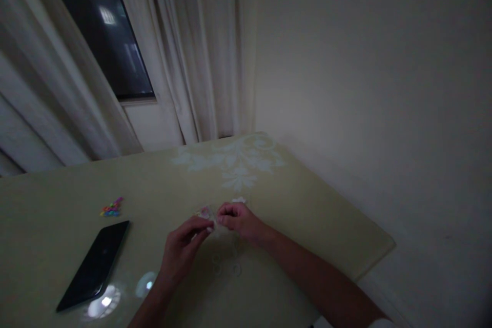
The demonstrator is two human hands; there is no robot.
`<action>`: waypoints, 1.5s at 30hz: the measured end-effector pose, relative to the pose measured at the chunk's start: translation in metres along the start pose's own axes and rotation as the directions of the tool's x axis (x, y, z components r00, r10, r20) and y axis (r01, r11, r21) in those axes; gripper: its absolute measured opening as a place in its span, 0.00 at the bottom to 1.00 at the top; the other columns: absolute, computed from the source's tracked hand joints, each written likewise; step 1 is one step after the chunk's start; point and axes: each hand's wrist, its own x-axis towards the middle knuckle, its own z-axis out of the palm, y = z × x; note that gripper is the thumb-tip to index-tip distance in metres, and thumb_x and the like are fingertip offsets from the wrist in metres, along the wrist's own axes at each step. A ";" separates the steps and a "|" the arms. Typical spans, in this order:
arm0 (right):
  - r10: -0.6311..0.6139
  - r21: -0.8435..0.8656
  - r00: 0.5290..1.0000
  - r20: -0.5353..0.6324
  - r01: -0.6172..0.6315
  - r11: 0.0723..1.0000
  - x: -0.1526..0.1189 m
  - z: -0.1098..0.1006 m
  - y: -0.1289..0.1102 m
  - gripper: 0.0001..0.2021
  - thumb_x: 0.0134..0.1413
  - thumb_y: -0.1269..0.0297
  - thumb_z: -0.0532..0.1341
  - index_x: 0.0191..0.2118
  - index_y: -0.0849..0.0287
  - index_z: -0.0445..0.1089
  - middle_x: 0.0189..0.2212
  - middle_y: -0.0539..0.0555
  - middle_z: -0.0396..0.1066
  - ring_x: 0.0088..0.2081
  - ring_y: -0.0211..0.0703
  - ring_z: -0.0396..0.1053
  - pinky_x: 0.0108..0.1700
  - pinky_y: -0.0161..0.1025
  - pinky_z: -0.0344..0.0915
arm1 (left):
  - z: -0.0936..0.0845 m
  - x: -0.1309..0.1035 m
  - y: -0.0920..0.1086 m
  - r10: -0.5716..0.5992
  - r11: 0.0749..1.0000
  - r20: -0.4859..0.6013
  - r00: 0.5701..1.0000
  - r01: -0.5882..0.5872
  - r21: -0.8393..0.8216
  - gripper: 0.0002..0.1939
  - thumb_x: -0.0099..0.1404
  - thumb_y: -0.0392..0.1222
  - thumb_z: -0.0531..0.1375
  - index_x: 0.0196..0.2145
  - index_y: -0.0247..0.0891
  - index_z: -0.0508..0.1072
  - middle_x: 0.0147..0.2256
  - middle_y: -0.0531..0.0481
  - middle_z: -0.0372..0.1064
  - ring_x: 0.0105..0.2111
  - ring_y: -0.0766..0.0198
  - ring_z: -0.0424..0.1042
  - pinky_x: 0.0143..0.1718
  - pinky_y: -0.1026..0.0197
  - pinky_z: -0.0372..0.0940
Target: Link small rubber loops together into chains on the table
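My left hand (183, 247) has its thumb and fingers pinched together at the near edge of a small clear plastic bag (205, 212) with pink and yellow bits showing in it. Close by on the right, my right hand (241, 221) is closed too, fingertips curled in a pinch beside the bag. What those fingertips hold is too small and dim to make out. Just beyond the right hand lies a small white piece (239, 200). Pale, curled shapes (217, 264) show on the table below the hands.
A black tablet or large phone (96, 265) lies at the left of the glossy table (154, 184). Behind it is a small pile of bright coloured pieces (111, 208). Curtains (192, 51) and a dark window border the far side; a wall (365, 87) runs along the right edge.
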 end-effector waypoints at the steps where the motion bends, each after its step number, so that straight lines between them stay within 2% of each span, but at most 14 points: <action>1: 0.001 0.000 1.000 -0.027 -0.001 1.000 0.000 -0.001 -0.002 0.16 0.47 0.53 0.72 0.29 0.60 0.71 0.24 0.44 0.62 0.26 0.33 0.55 0.30 0.34 0.52 | 0.000 0.000 0.000 -0.004 1.000 -0.012 1.000 0.004 0.005 0.11 0.61 0.51 0.70 0.33 0.41 0.84 0.34 0.46 0.81 0.36 0.56 0.80 0.39 0.60 0.75; 3: -0.005 -0.021 0.999 -0.048 0.004 1.000 0.001 -0.004 -0.005 0.15 0.46 0.54 0.72 0.28 0.60 0.71 0.24 0.44 0.62 0.26 0.33 0.55 0.30 0.34 0.51 | 0.000 -0.001 0.000 -0.019 1.000 -0.028 0.999 0.019 -0.001 0.11 0.61 0.51 0.70 0.34 0.41 0.84 0.34 0.47 0.81 0.35 0.57 0.80 0.39 0.61 0.75; 6: 0.039 -0.038 0.999 0.003 -0.039 0.999 0.001 -0.004 -0.003 0.14 0.45 0.55 0.73 0.28 0.60 0.73 0.23 0.44 0.63 0.26 0.33 0.56 0.31 0.34 0.52 | 0.002 -0.002 -0.001 -0.038 0.999 0.010 0.999 0.039 -0.024 0.11 0.63 0.49 0.69 0.39 0.42 0.84 0.36 0.46 0.82 0.37 0.57 0.81 0.40 0.60 0.75; 9: 0.098 -0.014 0.994 0.044 -0.098 0.995 0.001 0.001 0.004 0.14 0.45 0.54 0.73 0.30 0.60 0.76 0.23 0.45 0.66 0.26 0.34 0.58 0.31 0.34 0.54 | 0.004 -0.002 0.000 0.008 1.000 0.052 0.999 -0.007 -0.019 0.10 0.64 0.48 0.69 0.40 0.42 0.84 0.38 0.45 0.81 0.38 0.57 0.81 0.41 0.59 0.75; 12: 0.084 -0.017 0.994 0.065 -0.083 0.996 0.001 -0.001 0.003 0.15 0.46 0.52 0.74 0.32 0.60 0.79 0.26 0.48 0.71 0.29 0.36 0.64 0.34 0.35 0.59 | 0.004 -0.001 0.001 0.065 0.998 0.023 0.998 -0.065 -0.006 0.09 0.63 0.49 0.69 0.37 0.42 0.84 0.35 0.46 0.80 0.36 0.57 0.80 0.39 0.60 0.75; 15: 0.028 -0.217 0.989 0.145 0.005 0.976 0.001 -0.015 -0.005 0.12 0.50 0.54 0.73 0.34 0.58 0.81 0.31 0.50 0.73 0.32 0.37 0.66 0.35 0.35 0.61 | 0.004 -0.001 0.003 0.067 0.998 -0.022 0.998 -0.067 0.018 0.10 0.64 0.50 0.68 0.36 0.42 0.84 0.37 0.45 0.80 0.38 0.57 0.80 0.41 0.60 0.75; 16: 0.010 -0.336 0.981 0.192 0.056 0.940 0.001 -0.021 -0.007 0.09 0.51 0.57 0.72 0.34 0.57 0.82 0.31 0.50 0.73 0.32 0.37 0.66 0.35 0.34 0.61 | 0.004 -0.002 0.004 0.053 0.998 -0.034 0.998 -0.052 0.031 0.10 0.65 0.50 0.68 0.37 0.42 0.84 0.37 0.45 0.81 0.39 0.57 0.80 0.42 0.60 0.75; 18: 0.007 -0.563 0.954 0.299 0.170 0.809 0.000 -0.034 -0.011 0.05 0.49 0.65 0.72 0.35 0.56 0.83 0.31 0.49 0.73 0.31 0.37 0.65 0.35 0.34 0.60 | 0.005 -0.002 0.005 0.016 0.998 -0.047 0.999 -0.014 0.055 0.11 0.66 0.51 0.67 0.38 0.43 0.84 0.39 0.46 0.82 0.40 0.57 0.81 0.43 0.60 0.75; 21: 0.067 -0.718 0.917 0.394 0.262 0.645 -0.002 -0.046 -0.011 0.07 0.47 0.74 0.71 0.33 0.55 0.83 0.28 0.48 0.73 0.31 0.37 0.67 0.36 0.33 0.61 | 0.006 -0.003 0.006 -0.028 0.998 -0.048 0.998 0.031 0.061 0.12 0.65 0.52 0.66 0.39 0.42 0.84 0.39 0.46 0.83 0.39 0.56 0.82 0.42 0.60 0.76; 24: 0.121 -0.748 0.899 0.422 0.269 0.607 -0.005 -0.049 -0.011 0.08 0.47 0.75 0.70 0.33 0.56 0.83 0.29 0.48 0.75 0.32 0.39 0.71 0.37 0.33 0.63 | 0.007 -0.003 0.005 -0.045 0.999 -0.064 0.997 0.047 0.027 0.12 0.64 0.52 0.67 0.39 0.42 0.83 0.38 0.46 0.84 0.36 0.56 0.82 0.41 0.60 0.77; 27: 0.125 -0.756 0.901 0.415 0.265 0.598 -0.006 -0.049 -0.014 0.08 0.49 0.75 0.69 0.34 0.56 0.83 0.31 0.49 0.77 0.34 0.40 0.72 0.39 0.33 0.64 | 0.007 -0.003 0.001 -0.039 0.999 -0.073 0.997 0.041 0.025 0.11 0.63 0.50 0.68 0.38 0.42 0.83 0.38 0.46 0.84 0.36 0.56 0.83 0.41 0.59 0.77; 34: 0.158 -0.755 0.899 0.408 0.234 0.613 -0.005 -0.051 -0.016 0.06 0.48 0.74 0.71 0.33 0.58 0.82 0.30 0.48 0.76 0.33 0.39 0.70 0.37 0.33 0.63 | 0.004 -0.004 -0.001 -0.018 0.998 -0.036 0.999 0.020 0.065 0.10 0.65 0.48 0.66 0.40 0.44 0.85 0.40 0.47 0.84 0.39 0.57 0.82 0.41 0.62 0.76; 42: 0.192 -0.786 0.914 0.356 0.182 0.591 -0.003 -0.050 -0.017 0.07 0.47 0.73 0.71 0.35 0.60 0.81 0.32 0.50 0.74 0.35 0.40 0.69 0.38 0.32 0.63 | 0.006 -0.003 0.001 -0.030 0.998 -0.056 0.998 0.033 0.055 0.08 0.62 0.46 0.68 0.37 0.43 0.85 0.37 0.48 0.85 0.37 0.58 0.83 0.42 0.63 0.76; 45: 0.167 -0.772 0.899 0.406 0.239 0.589 -0.003 -0.049 -0.016 0.07 0.47 0.72 0.72 0.35 0.59 0.81 0.35 0.51 0.73 0.38 0.41 0.69 0.43 0.34 0.64 | 0.005 -0.003 0.001 -0.035 0.997 -0.048 0.998 0.039 0.070 0.07 0.62 0.46 0.68 0.36 0.43 0.85 0.36 0.48 0.85 0.36 0.58 0.84 0.41 0.63 0.76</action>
